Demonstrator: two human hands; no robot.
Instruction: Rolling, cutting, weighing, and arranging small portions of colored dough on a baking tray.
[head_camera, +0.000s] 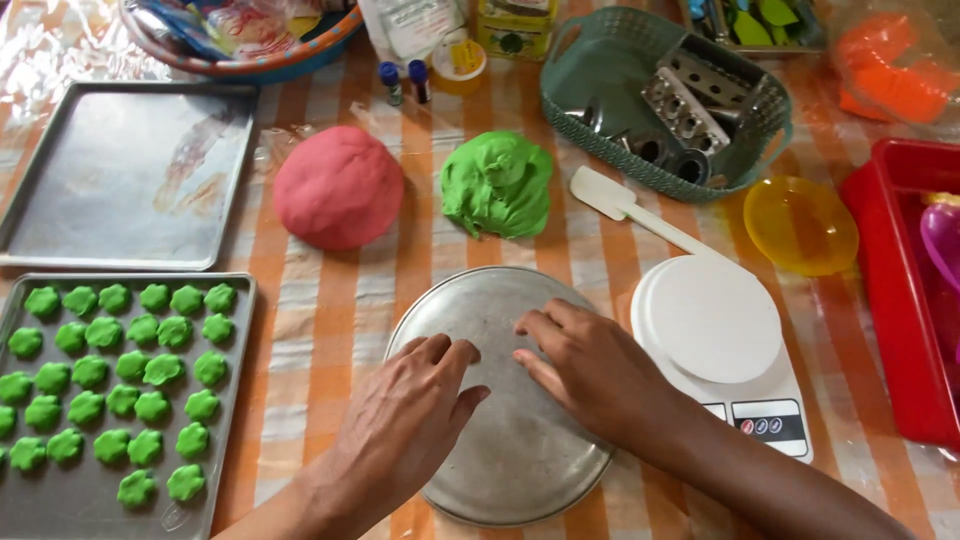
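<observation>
Head cam: both hands sit flat on the round metal plate (505, 400) near the table's front edge, left hand (405, 420) and right hand (590, 375) with fingers loosely spread, holding nothing, fingertips nearly meeting. Green dough (497, 185) lies straight ahead past the plate's far rim, red dough (338, 187) far-left, so it's closer to the left hand. Neither lump has a real long axis.

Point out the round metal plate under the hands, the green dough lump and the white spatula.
round metal plate (510, 470): head view, bare lower part.
green dough lump (497, 185): head view, middle of the lump.
white spatula (600, 192): head view, flat blade.
</observation>
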